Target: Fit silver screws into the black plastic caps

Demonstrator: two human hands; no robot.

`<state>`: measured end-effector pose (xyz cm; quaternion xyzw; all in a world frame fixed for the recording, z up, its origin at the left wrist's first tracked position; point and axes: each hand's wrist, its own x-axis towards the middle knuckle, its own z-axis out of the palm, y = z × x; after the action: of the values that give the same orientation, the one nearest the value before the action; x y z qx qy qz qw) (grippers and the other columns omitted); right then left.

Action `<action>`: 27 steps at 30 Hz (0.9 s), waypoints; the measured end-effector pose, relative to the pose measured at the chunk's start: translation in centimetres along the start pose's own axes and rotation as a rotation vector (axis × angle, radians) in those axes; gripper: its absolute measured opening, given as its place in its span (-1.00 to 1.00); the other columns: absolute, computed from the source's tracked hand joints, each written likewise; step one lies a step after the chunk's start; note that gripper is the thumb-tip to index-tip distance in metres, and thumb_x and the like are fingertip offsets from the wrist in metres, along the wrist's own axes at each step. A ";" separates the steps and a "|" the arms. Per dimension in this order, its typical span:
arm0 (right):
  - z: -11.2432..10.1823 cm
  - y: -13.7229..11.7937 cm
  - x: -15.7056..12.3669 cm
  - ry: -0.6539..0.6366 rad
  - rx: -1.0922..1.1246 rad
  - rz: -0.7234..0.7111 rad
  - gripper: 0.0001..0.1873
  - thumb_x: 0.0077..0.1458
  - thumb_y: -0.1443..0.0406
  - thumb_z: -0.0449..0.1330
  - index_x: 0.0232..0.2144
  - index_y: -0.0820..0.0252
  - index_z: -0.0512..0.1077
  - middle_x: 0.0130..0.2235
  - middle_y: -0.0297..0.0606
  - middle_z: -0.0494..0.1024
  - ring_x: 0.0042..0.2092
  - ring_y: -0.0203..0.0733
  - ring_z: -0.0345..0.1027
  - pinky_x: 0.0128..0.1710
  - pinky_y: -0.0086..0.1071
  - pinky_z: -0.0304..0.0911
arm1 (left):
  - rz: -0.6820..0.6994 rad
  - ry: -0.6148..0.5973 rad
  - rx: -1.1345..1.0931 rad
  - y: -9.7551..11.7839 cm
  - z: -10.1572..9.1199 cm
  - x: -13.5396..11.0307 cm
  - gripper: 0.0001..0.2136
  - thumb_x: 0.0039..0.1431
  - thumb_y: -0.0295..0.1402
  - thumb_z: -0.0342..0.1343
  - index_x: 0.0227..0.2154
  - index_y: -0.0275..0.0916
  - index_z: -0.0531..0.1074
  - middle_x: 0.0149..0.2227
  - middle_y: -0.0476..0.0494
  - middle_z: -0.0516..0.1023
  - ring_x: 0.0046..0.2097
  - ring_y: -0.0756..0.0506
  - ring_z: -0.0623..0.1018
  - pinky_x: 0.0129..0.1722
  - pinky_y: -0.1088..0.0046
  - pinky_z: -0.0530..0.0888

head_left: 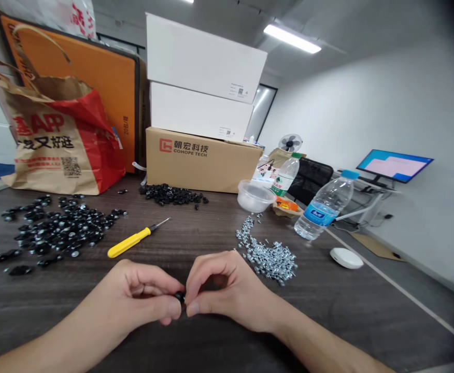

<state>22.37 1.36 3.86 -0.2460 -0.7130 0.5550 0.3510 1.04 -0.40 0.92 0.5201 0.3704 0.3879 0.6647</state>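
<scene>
Near the front of the dark table, my left hand (143, 295) pinches a small black part (179, 296) between thumb and forefinger. My right hand (227, 292) meets it from the other side, its thumb and fingertips closed against the part's right end. Whatever lies between the right fingertips is hidden. Beyond my left hand lies a yellow-handled screwdriver (131, 242), its tip pointing away to the right. A loose pile of small silver screws (271, 259) is spread just past my right hand. To the left are scattered black parts (61, 228) with silver screw heads showing on many.
A heap of small black pieces (172, 195) sits before a cardboard box (211, 166) with white boxes on it. A paper bag (56, 140) stands back left. A plastic tub (255, 199), water bottle (320, 210) and white round-cornered device (346, 258) are on the right.
</scene>
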 end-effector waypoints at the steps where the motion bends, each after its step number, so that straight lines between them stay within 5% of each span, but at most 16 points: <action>1: 0.0 0.0 0.0 -0.007 -0.007 0.003 -0.86 -0.03 0.30 0.49 -0.41 0.25 0.66 -0.38 -0.27 0.57 -0.34 -0.30 0.42 -0.29 -0.45 0.30 | -0.001 0.000 -0.001 -0.1 0.0 0.0 -0.90 -0.07 -0.42 0.43 -0.42 -0.18 0.70 -0.51 -0.03 0.70 -0.47 0.00 0.59 -0.37 0.54 0.51; 8: 0.0 -0.2 0.1 -0.008 -0.016 -0.005 -0.84 -0.06 0.28 0.51 -0.41 0.24 0.67 -0.39 -0.30 0.55 -0.34 -0.33 0.39 -0.31 -0.48 0.26 | 0.002 -0.003 0.019 -0.4 -0.2 0.2 -0.86 -0.12 -0.33 0.46 -0.42 -0.18 0.71 -0.50 -0.07 0.70 -0.45 -0.05 0.60 -0.37 0.49 0.53; 17: 0.4 0.6 0.0 0.026 0.275 0.199 -0.69 -0.30 0.29 0.60 -0.47 0.29 0.62 -0.43 -0.29 0.59 -0.39 -0.32 0.43 -0.36 -0.49 0.32 | -0.054 -0.022 0.309 2.9 1.3 -1.0 -0.88 -0.05 -0.36 0.27 -0.59 -0.21 0.66 -0.62 0.05 0.45 -0.51 0.02 0.31 -0.47 0.56 0.29; 27: 0.7 0.7 -0.3 0.037 0.089 0.099 -0.72 -0.18 0.24 0.56 -0.48 0.33 0.61 -0.47 -0.27 0.56 -0.45 -0.33 0.34 -0.43 -0.48 0.24 | 0.060 -0.054 0.367 1.9 1.1 -1.2 -0.80 0.02 -0.31 0.24 -0.63 -0.25 0.64 -0.67 0.06 0.35 -0.55 0.04 0.22 -0.49 0.55 0.29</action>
<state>21.97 0.86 3.00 -0.2753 -0.6680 0.5981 0.3468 1.27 -1.60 3.10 0.6538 0.4013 0.3191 0.5565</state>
